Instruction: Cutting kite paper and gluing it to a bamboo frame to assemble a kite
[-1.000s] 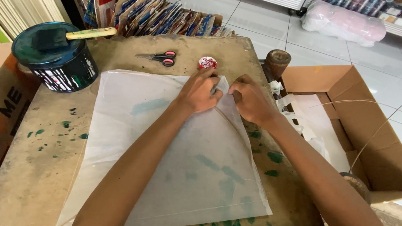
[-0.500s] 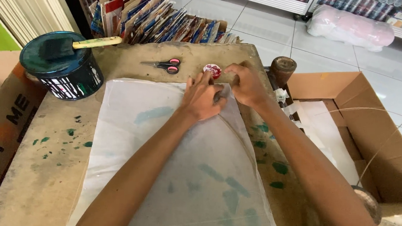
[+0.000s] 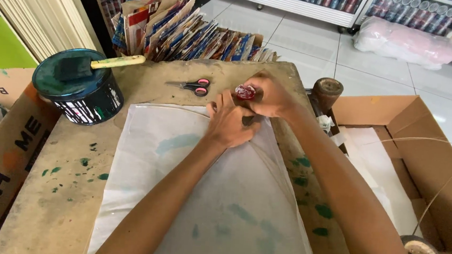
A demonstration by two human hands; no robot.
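A large white sheet of thin paper with faint teal smears lies on the stained worktable. My left hand presses down flat on the sheet's far edge. My right hand reaches just past that edge and closes its fingers around a small red round object, which looks like a spool or a roll of tape. A thin curved stick runs under the sheet from near my hands toward the right.
A dark paint can with a foam brush on its lid stands at the back left. Pink-handled scissors lie behind the sheet. Stacked colourful papers line the far edge. An open cardboard box sits at the right.
My right hand moved away from the sheet's edge to the red round object and took hold of it. My left hand stayed pressed on the sheet.
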